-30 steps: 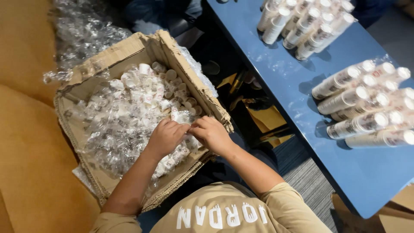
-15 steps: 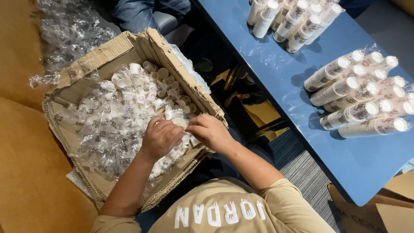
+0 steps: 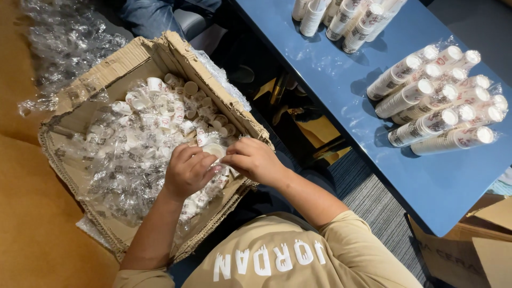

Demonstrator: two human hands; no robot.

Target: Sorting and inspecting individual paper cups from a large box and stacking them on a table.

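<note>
A small white cup (image 3: 215,150) sits between the two hands, at the near right corner of the open cardboard box (image 3: 106,69) that rests on the person's lap. The left hand (image 3: 188,172) has its fingers curled together around the cup's near side; the right hand (image 3: 255,160) meets it from the right, fingers pinched on the cup's edge or its clear wrap, which of the two I cannot tell. The cup's mouth faces up toward the camera, so its long axis runs roughly upright, and both hands are equally close. The box is heaped with more small cups in crinkled clear plastic. To the right, on the blue surface (image 3: 330,74), lie sleeves of stacked cups (image 3: 437,101), white with dark print, wrapped in clear film, lying on their sides.
</note>
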